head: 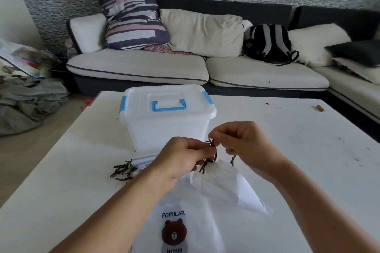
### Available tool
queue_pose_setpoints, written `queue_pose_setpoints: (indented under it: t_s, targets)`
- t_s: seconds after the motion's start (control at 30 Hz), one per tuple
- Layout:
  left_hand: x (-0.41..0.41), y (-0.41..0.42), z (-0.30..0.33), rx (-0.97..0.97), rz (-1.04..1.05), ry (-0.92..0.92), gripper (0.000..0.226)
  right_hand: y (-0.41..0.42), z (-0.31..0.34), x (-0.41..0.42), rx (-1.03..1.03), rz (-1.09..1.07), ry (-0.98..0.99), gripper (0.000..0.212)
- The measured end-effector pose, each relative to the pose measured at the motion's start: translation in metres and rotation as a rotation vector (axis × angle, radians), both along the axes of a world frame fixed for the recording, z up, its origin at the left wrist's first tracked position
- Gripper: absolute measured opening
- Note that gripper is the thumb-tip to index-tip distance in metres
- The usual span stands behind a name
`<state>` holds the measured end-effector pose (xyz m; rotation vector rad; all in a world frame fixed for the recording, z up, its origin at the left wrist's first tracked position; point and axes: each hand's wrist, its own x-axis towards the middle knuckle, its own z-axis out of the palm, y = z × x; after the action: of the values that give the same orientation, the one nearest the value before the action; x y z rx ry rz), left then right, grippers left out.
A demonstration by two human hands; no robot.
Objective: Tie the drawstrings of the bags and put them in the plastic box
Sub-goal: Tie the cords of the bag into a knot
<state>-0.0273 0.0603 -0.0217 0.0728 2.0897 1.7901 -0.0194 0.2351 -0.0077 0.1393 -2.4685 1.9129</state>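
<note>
Mid-knot near the table's [267, 133] front edge: left hand [181, 160] and right hand [244, 146] both pinching the brown drawstring [211, 151] of a soft, floppy white drawstring bag [218, 185]. Probably best grabbed by the cinched neck. Lidded plastic box [164, 121] just behind.

Lidded plastic box [167, 121] blocks table [287, 150] ahead; right side open.

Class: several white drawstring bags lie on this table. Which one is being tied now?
The gathered white bag whose brown drawstring both hands pinch; the bear-print bag lies flat, untouched.

Sofa [144, 65], backpack [269, 43], striped pillow [131, 14]
</note>
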Motion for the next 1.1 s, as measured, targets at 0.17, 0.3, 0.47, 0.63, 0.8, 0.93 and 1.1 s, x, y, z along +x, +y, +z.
queue_pose_setpoints:
  t_s: [0.17,0.3,0.47,0.63,0.8,0.93,1.1]
  targets:
    - [-0.003,-0.003,0.0,0.005,-0.033,-0.026,0.007,0.014,0.005,0.001,-0.164,0.057,-0.029,0.022]
    - [-0.002,-0.003,0.0,-0.012,-0.115,0.011,0.007,0.008,0.001,0.001,-0.104,0.013,0.008,0.017]
    - [-0.001,-0.003,0.0,-0.024,-0.166,0.023,0.014,-0.003,0.0,0.003,0.067,0.037,0.064,0.017]
    - [-0.002,-0.001,-0.003,0.013,-0.098,-0.01,0.015,-0.003,0.0,0.003,0.145,0.021,0.096,0.016]
    - [-0.005,0.002,-0.003,0.081,0.069,-0.075,0.015,0.001,-0.003,0.003,0.17,-0.159,0.175,0.008]
    - [-0.011,0.0,-0.004,0.189,0.204,-0.099,0.019,0.006,-0.005,0.004,0.187,-0.205,0.126,0.007]
    - [-0.012,0.001,-0.005,0.23,0.266,-0.061,0.022,0.007,-0.006,0.006,0.291,-0.189,0.018,0.008]
